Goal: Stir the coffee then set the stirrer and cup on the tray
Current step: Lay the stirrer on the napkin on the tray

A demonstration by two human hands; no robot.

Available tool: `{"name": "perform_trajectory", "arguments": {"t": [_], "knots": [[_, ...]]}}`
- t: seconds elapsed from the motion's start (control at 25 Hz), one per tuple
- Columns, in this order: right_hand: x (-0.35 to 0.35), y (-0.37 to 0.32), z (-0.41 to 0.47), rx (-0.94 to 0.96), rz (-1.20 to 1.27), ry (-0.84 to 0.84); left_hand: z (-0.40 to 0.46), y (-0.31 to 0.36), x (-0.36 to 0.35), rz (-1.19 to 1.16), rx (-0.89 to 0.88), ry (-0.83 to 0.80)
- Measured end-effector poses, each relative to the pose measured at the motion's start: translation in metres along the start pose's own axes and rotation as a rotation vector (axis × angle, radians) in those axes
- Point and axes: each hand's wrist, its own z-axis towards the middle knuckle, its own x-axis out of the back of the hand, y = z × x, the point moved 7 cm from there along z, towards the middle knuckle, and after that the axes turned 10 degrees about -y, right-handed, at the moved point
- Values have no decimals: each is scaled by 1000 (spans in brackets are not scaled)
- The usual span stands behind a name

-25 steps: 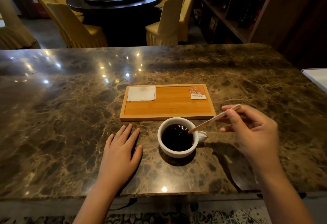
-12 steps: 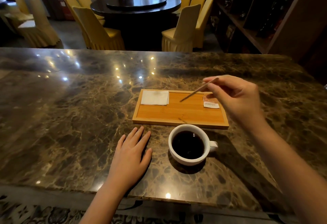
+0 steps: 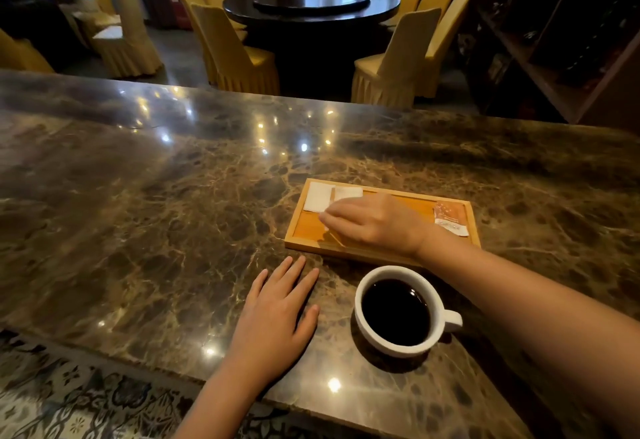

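Note:
A white cup of black coffee stands on the marble counter, just in front of the wooden tray, handle to the right. My right hand reaches low over the tray's left half, fingers pinched together beside the white napkin. A short piece of the thin wooden stirrer shows under that hand, close to the tray floor; the rest is hidden. My left hand lies flat on the counter left of the cup, fingers apart, holding nothing.
An orange sachet lies at the tray's right end. The counter's near edge runs just below my left wrist. Behind the counter stand yellow-covered chairs around a dark round table, and shelves at the right.
My right hand lifted the stirrer out of the coffee, carried it over the tray and lowered it to the left half by the napkin. The left hand and cup stayed put.

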Motion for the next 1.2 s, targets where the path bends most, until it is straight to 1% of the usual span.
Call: {"name": "perform_trajectory", "arguments": {"t": [0.2, 0.4, 0.48, 0.6, 0.68, 0.76, 0.8, 0.88, 0.96, 1.04, 1.12, 1.2], "knots": [[-18, -13, 5, 86, 71, -102, 0, -1, -2, -1, 14, -11], [-31, -16, 7, 73, 147, -208, 1, 1, -2, -1, 16, -12], [-31, -16, 7, 82, 145, -214, 0, -1, -1, 9, 23, -14], [-23, -7, 4, 42, 126, -237, 2, -1, -1, 9, 17, -2], [-14, 3, -8, -43, 118, -262, 2, -5, -1, -15, 24, 11], [15, 8, -49, -228, 45, -269, 7, 15, -10, -27, -69, -44], [22, 13, -59, -311, 60, -234, 5, 12, -9, -14, -63, -40], [40, 20, -88, -573, 221, -149, 5, 9, -6, -26, -50, -6], [45, 14, -112, -851, 523, -71, 2, 3, -1, -14, -24, 9], [46, -7, -141, -1063, 729, -40, 0, -3, 0, -7, -16, 4], [45, -33, -162, -1187, 870, -32, 1, -2, -2, 2, -20, -7], [45, -54, -168, -1217, 963, -27, 2, -1, -3, 7, -25, -9]]}}
